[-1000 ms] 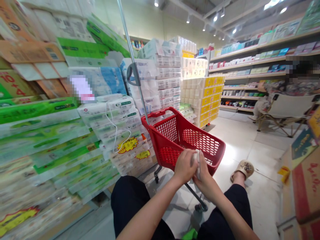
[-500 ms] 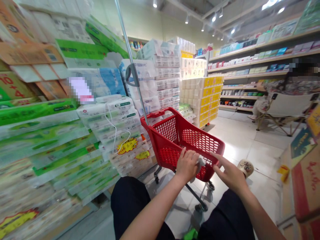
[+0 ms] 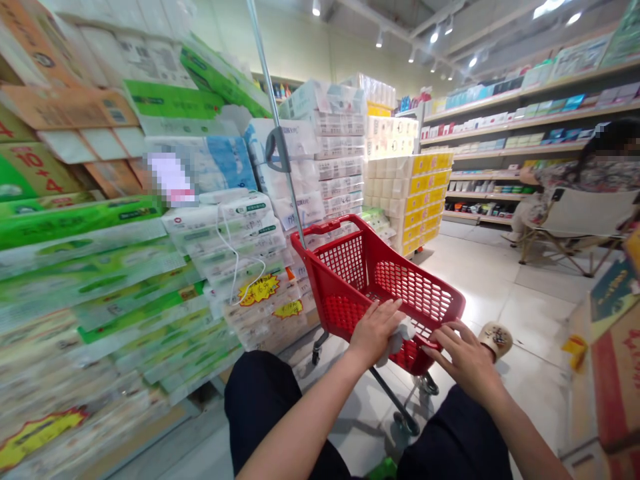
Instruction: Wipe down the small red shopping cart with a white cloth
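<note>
Stacked tissue packs (image 3: 150,267) fill the left side of the aisle. Just beside them stands a red trolley basket (image 3: 350,267), its near rim close to the person's knees. The left hand (image 3: 375,330) is curled around a crumpled white cloth (image 3: 404,331), pressing it on that rim. The right hand (image 3: 463,357) lies loosely open, holding nothing, fingertips touching the rim just beside the cloth.
</note>
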`<state>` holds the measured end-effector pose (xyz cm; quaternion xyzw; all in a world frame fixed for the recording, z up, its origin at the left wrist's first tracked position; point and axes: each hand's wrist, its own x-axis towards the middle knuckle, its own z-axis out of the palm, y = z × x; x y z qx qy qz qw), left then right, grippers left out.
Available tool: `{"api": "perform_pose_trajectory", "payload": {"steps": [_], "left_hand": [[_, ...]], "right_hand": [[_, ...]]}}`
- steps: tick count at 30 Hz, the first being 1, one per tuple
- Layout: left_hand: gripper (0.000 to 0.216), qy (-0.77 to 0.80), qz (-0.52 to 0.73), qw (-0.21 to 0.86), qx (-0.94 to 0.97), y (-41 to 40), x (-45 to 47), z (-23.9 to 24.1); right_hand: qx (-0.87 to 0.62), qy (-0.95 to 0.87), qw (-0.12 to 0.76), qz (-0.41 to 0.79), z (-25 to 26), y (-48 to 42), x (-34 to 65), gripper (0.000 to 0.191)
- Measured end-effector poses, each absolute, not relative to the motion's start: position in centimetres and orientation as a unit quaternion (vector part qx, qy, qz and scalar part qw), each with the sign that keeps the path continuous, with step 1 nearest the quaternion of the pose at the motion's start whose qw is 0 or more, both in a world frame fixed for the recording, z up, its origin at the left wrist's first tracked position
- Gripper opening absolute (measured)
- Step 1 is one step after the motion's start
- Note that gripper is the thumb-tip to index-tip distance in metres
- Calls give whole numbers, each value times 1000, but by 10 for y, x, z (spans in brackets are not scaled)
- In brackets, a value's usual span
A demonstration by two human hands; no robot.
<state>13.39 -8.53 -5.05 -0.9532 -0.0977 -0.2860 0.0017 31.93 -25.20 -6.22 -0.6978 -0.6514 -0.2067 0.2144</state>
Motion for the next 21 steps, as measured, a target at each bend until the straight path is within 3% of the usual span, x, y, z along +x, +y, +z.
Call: {"api": "perform_pose_trajectory", "payload": {"steps": [7,13,18,21], "left_hand": [[44,-128,-291,-40,-947,-96,128,-45],[65,-134,-290,-95,-943,-94,113,-40],[55,-144,-272,-102,-946,-69,100,-40],[52,-143,-276,-102,-945,-66,101,-41]], "right_hand": [[-707,-642,206,-214,-64,-248,307,27],[-708,-637,212,-220,-72,-233,282,26],[-643,-716,208,-174,-67,-225,295,45],[-651,-709,194,-187,-62,-223,311,39]]}}
